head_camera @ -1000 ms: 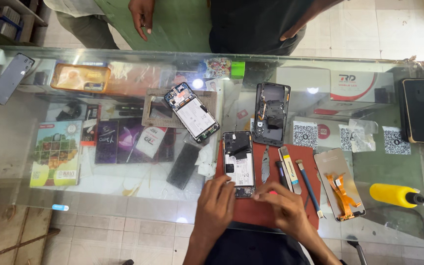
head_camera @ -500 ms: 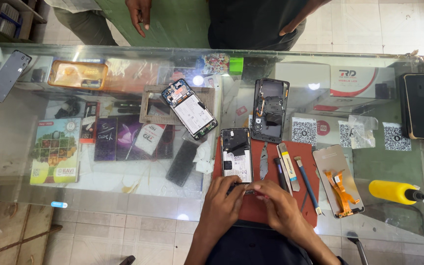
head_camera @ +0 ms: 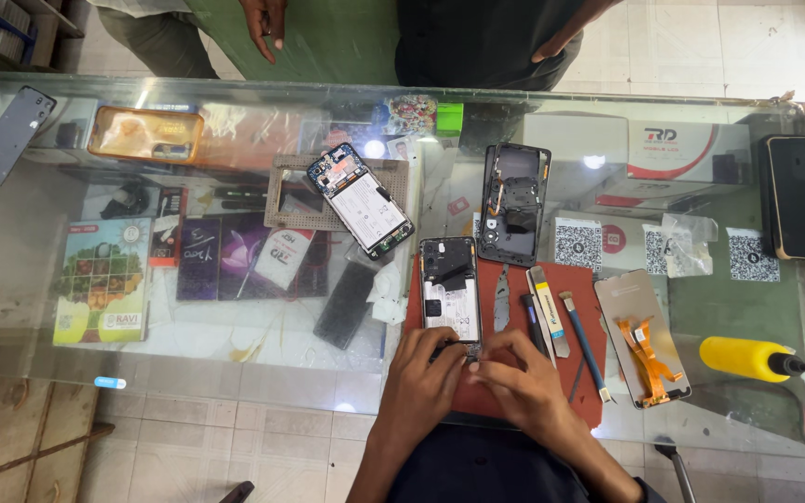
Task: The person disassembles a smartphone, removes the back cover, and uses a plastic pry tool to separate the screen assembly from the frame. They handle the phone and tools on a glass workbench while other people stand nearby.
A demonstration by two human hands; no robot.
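- Phone (head_camera: pixel 450 291), opened and face down, is lying on the red mat (head_camera: pixel 514 391) at the glass counter's (head_camera: pixel 235 373) near edge.
- Left hand (head_camera: pixel 418 391) and right hand (head_camera: pixel 517 384) are pinching together at its lower end; whatever they grip is too small to tell.
- Fingers could be slipping there, nicking exposed parts.
- Tools (head_camera: pixel 549 312) lying just beside could be getting knocked off.

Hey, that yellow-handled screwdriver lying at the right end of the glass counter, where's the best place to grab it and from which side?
Probably by the fat yellow handle of the screwdriver, reaching down from above. It lies flat on the glass counter with its dark shaft end pointing right, and the handle is the widest part with open glass around it. The right hand is the nearer one.
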